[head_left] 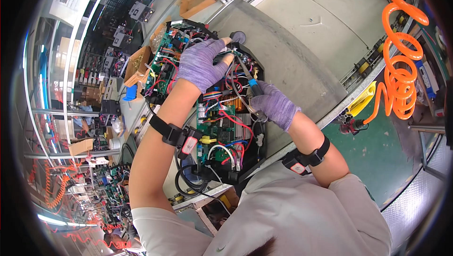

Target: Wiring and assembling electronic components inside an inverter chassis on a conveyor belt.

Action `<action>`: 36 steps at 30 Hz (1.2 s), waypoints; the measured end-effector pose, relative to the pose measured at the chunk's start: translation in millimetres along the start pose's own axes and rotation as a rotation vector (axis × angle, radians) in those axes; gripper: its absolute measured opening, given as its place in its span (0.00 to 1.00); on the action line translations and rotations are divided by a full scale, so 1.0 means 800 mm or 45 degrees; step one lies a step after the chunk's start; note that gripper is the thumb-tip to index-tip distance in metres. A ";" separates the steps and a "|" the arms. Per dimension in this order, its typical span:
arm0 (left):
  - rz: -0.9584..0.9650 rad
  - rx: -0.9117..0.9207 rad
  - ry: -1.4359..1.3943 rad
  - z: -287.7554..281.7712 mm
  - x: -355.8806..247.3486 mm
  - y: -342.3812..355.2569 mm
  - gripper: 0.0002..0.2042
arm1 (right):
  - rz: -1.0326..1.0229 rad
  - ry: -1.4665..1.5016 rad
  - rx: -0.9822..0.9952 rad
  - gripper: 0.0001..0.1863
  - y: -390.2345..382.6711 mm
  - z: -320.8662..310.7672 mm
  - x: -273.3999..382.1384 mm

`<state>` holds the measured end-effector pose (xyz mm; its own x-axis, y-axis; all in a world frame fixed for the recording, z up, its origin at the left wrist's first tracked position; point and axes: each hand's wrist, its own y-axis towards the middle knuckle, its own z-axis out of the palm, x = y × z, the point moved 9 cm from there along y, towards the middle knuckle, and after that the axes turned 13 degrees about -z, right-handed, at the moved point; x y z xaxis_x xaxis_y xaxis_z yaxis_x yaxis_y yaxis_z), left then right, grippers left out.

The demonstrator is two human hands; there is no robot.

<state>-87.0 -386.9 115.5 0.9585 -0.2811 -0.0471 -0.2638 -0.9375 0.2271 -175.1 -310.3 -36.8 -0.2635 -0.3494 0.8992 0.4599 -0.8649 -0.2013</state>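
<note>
An electronics unit (214, 135) with green circuit boards, copper coils and many coloured wires lies in front of me in a black frame. My left hand (203, 64), in a purple glove with bare fingertips, reaches over its far part. The thumb and forefinger close in among wires there, and what they grip is too small to make out. Also gloved in purple, my right hand (274, 106) is wrapped round the blue-and-black handle of a screwdriver (255, 87). The metal shaft slants away to the left, its tip close to my left fingertips inside the frame.
A grey mat (292, 53) covers the bench beyond the unit. An orange coiled air hose (401, 74) hangs at the right, with a power tool (351, 126) at its lower end. Small cardboard boxes (138, 65) stand to the left. Black cables (186, 180) hang below my left forearm.
</note>
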 end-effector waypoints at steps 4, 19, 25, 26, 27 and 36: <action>0.056 -0.051 -0.040 -0.002 -0.005 -0.001 0.18 | -0.096 -0.066 -0.052 0.29 0.011 -0.003 -0.006; 0.162 -0.173 -0.043 -0.012 -0.015 -0.007 0.16 | -0.068 0.136 -0.104 0.26 -0.007 0.013 0.011; 0.138 -0.154 -0.020 -0.008 -0.016 -0.005 0.14 | 0.060 0.250 0.017 0.20 -0.001 0.018 -0.002; 0.148 -0.145 -0.007 -0.007 -0.016 -0.005 0.15 | 0.060 0.251 0.018 0.20 -0.002 0.014 -0.002; 0.157 -0.137 0.007 -0.006 -0.016 -0.005 0.16 | 0.068 0.423 0.102 0.20 -0.004 0.020 0.000; -0.036 0.113 0.267 -0.029 -0.022 0.000 0.22 | -0.030 0.101 0.060 0.17 -0.012 -0.005 0.027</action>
<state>-101.1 -377.5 139.2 0.9647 -0.2142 0.1533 -0.2360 -0.9614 0.1415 -188.4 -311.0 -16.8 -0.3403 -0.3582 0.8694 0.4918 -0.8559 -0.1601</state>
